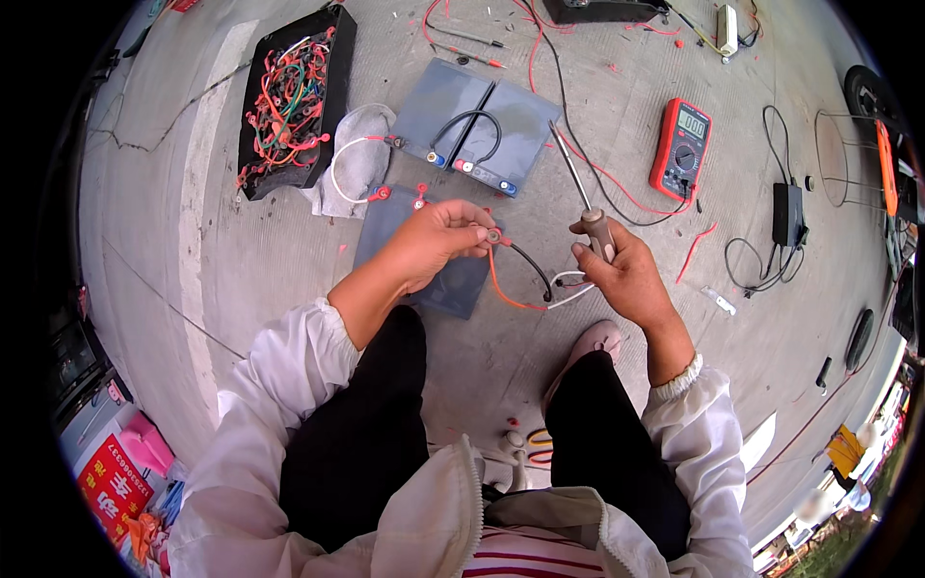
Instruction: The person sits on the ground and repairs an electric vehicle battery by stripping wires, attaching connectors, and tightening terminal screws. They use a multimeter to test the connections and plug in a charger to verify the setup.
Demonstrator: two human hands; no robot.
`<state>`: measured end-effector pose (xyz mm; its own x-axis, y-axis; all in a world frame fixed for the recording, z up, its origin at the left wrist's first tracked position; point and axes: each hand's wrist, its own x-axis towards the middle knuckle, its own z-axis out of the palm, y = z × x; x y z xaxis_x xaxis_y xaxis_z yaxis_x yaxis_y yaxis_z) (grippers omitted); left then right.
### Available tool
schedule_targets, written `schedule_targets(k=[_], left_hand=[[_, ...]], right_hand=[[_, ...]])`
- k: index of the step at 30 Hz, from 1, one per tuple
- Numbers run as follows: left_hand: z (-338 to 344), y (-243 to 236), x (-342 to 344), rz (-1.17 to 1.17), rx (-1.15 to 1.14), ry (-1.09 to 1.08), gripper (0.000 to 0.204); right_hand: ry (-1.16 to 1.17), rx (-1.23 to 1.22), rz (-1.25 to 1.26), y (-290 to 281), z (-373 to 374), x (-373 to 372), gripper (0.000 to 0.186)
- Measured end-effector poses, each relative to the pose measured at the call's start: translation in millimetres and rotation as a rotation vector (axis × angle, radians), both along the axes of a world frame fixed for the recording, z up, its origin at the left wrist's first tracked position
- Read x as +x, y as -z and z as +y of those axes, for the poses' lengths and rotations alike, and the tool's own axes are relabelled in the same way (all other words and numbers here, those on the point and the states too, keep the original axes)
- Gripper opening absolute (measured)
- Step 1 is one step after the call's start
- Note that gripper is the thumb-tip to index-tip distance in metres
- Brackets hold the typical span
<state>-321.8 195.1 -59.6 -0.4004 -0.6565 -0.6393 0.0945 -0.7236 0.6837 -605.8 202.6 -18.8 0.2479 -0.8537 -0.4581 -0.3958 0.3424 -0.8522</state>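
Observation:
My left hand (pixel 436 243) pinches a ring terminal (pixel 493 236) on the end of a short black wire (pixel 530 262). An orange wire (pixel 498 284) hangs from the same spot. My right hand (pixel 628 275) is closed round the brown handle of a screwdriver (pixel 575 178), its shaft pointing up and away. White wires (pixel 570 297) reach from the orange one to my right fingers; whether those grip them I cannot tell. Below my left hand lies a grey battery (pixel 453 284), partly covered. Beyond it, two grey batteries (pixel 528 120) sit side by side, joined by a black jumper wire (pixel 499 135).
A black tray (pixel 337 106) of tangled wires stands far left, beside a grey cloth (pixel 358 149). To the right lie a red multimeter (pixel 682 149) and a black power adapter (pixel 788 214). Test probes (pixel 467 53) rest at the back. A white wire (pixel 337 178) links the batteries.

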Motion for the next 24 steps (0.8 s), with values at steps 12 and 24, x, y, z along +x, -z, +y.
schedule_targets(k=[12, 24], left_hand=[[3, 6, 11, 0.111, 0.196, -0.237, 0.028], [12, 5, 15, 0.247, 0.217, -0.452, 0.025]], right_hand=[[0.234, -0.503, 0.191, -58, -3, -1, 0.040], [0.152, -0.564, 0.289, -74, -16, 31, 0.029]])
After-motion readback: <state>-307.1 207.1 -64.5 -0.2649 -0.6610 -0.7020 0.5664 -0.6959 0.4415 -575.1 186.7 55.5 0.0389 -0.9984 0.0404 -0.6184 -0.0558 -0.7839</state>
